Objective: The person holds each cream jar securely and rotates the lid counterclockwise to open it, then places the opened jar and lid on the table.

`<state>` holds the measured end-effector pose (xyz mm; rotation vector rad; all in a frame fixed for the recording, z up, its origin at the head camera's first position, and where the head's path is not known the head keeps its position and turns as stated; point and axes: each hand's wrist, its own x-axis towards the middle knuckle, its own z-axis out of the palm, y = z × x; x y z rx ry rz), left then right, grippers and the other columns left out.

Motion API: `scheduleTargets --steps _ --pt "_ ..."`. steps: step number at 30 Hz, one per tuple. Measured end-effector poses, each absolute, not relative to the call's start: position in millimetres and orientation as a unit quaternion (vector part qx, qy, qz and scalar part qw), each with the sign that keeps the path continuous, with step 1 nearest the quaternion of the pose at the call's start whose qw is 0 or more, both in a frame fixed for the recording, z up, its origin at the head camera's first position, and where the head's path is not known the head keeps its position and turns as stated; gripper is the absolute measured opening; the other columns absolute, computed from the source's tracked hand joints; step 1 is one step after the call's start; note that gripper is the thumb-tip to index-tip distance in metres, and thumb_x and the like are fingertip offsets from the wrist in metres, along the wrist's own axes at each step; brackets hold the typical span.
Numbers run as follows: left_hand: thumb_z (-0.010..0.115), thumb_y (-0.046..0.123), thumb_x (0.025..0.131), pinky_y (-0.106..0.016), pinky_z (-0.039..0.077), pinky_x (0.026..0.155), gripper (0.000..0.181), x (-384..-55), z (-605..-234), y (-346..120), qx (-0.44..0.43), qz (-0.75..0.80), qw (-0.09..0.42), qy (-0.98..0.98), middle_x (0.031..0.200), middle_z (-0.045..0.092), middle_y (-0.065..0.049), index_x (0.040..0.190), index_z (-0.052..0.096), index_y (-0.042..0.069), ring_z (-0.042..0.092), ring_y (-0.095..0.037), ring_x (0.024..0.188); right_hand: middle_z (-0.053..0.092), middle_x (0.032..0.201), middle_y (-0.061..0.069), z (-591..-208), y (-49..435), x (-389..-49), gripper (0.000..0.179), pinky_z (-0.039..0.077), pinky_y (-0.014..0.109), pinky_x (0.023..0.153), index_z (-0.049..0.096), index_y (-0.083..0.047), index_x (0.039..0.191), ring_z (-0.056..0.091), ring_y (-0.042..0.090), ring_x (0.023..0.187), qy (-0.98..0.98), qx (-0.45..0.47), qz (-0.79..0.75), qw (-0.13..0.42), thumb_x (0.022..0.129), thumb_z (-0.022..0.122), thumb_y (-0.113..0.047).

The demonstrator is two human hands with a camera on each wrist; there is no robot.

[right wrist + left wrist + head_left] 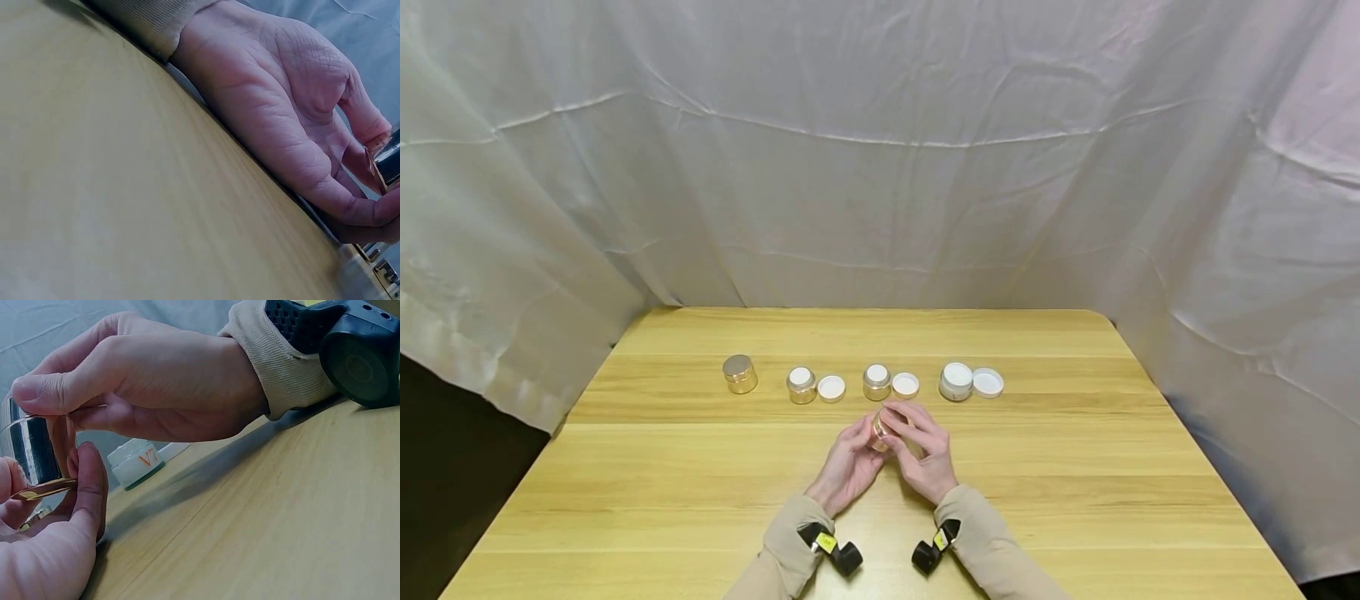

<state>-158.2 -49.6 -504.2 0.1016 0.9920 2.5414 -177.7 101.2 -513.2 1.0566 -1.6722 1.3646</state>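
Above the front middle of the table, both hands hold one shiny gold jar (880,433). My left hand (848,473) grips its lower part between thumb and fingers, palm turned up. Thumb and fingers of my right hand (927,458) pinch its upper end. In the left wrist view the mirror-like side of the jar (37,450) shows between the two hands, the right hand (156,381) above and the left hand (50,556) below. The right wrist view shows the left hand (275,106) holding the jar (390,162) at the frame's edge.
Behind the hands, a closed gold jar (741,375) stands at left. Two gold jars (801,392) (877,387) and a frosted jar marked V7 (956,385) stand open, showing white discs. Upturned white-lined lids (831,388) (906,386) (988,383) lie beside them. Grey curtains (880,208) surround the table.
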Motion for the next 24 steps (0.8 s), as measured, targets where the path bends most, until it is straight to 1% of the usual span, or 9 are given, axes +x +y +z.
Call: scheduleTargets --steps 2,5,7,11,14,15,16,20,24 --pt "0.030 0.017 0.110 -0.020 0.054 0.099 0.040 -157.9 -504.4 -49.8 0.034 0.911 0.205 0.355 0.122 0.062 0.001 0.144 0.038 -0.003 0.062 -0.007 0.108 0.067 0.116 0.032 -512.0 100.8 -176.4 0.043 0.049 0.027 0.111 0.070 0.012 0.111 0.064 0.036 0.112 -0.656 0.408 0.522 0.362 0.069 0.073 0.020" --pt "0.032 0.016 0.110 -0.021 0.053 0.102 0.041 -157.0 -504.3 -49.9 0.031 0.910 0.204 0.360 0.123 0.062 0.000 0.146 0.036 -0.004 0.062 -0.008 0.107 0.065 0.119 0.032 -511.4 100.8 -175.1 0.043 0.047 0.026 0.113 0.069 0.011 0.113 0.063 0.038 0.113 -0.673 0.383 0.515 0.368 0.071 0.074 0.015" --pt "0.035 0.016 0.109 -0.021 0.053 0.102 0.038 -156.6 -504.4 -50.0 0.031 0.909 0.202 0.362 0.123 0.062 -0.001 0.143 0.042 -0.002 0.062 -0.008 0.107 0.065 0.117 0.031 -510.6 100.9 -174.6 0.044 0.047 0.024 0.112 0.068 0.010 0.114 0.063 0.038 0.111 -0.684 0.356 0.512 0.378 0.071 0.076 0.011" --pt "0.039 0.016 0.108 -0.022 0.053 0.100 0.031 -156.6 -504.4 -50.5 0.036 0.910 0.204 0.359 0.119 0.061 0.000 0.134 0.053 0.005 0.061 -0.007 0.102 0.064 0.106 0.028 -511.2 100.9 -176.4 0.038 0.049 0.020 0.106 0.068 0.007 0.106 0.063 0.034 0.101 -0.690 0.318 0.514 0.398 0.071 0.082 0.003" --pt "0.040 0.017 0.108 -0.021 0.053 0.096 0.026 -157.0 -504.7 -51.0 0.042 0.910 0.206 0.357 0.110 0.060 0.002 0.125 0.059 0.011 0.058 -0.005 0.096 0.063 0.099 0.026 -512.6 100.6 -178.1 0.033 0.050 0.018 0.100 0.067 0.007 0.098 0.062 0.033 0.094 -0.683 0.318 0.515 0.409 0.071 0.085 -0.001" --pt "0.039 0.017 0.109 -0.021 0.053 0.096 0.026 -157.0 -504.9 -51.1 0.044 0.910 0.207 0.357 0.109 0.060 0.003 0.123 0.060 0.012 0.058 -0.005 0.096 0.063 0.098 0.027 -512.9 100.5 -178.5 0.032 0.051 0.019 0.100 0.067 0.007 0.097 0.062 0.033 0.093 -0.681 0.320 0.516 0.409 0.071 0.085 -0.001" --pt "0.039 0.017 0.109 -0.021 0.052 0.096 0.026 -157.2 -505.1 -51.2 0.046 0.910 0.207 0.356 0.108 0.060 0.003 0.122 0.061 0.013 0.057 -0.005 0.095 0.063 0.098 0.027 -513.6 100.5 -179.1 0.033 0.051 0.019 0.099 0.067 0.007 0.096 0.062 0.033 0.092 -0.679 0.322 0.516 0.411 0.071 0.086 -0.002" --pt "0.039 0.017 0.109 -0.022 0.052 0.099 0.025 -157.6 -506.4 -51.4 0.042 0.912 0.206 0.352 0.113 0.062 0.002 0.122 0.061 0.014 0.060 -0.006 0.099 0.065 0.099 0.026 -514.5 100.6 -179.3 0.034 0.052 0.020 0.100 0.070 0.007 0.098 0.064 0.033 0.093 -0.677 0.326 0.522 0.403 0.068 0.085 0.004" --pt "0.040 0.017 0.108 -0.024 0.052 0.102 0.025 -158.0 -507.1 -51.1 0.032 0.914 0.203 0.350 0.116 0.063 0.002 0.120 0.062 0.014 0.062 -0.008 0.104 0.066 0.103 0.028 -514.6 101.1 -178.3 0.038 0.051 0.020 0.103 0.071 0.007 0.103 0.064 0.034 0.099 -0.678 0.339 0.527 0.384 0.066 0.079 0.011"
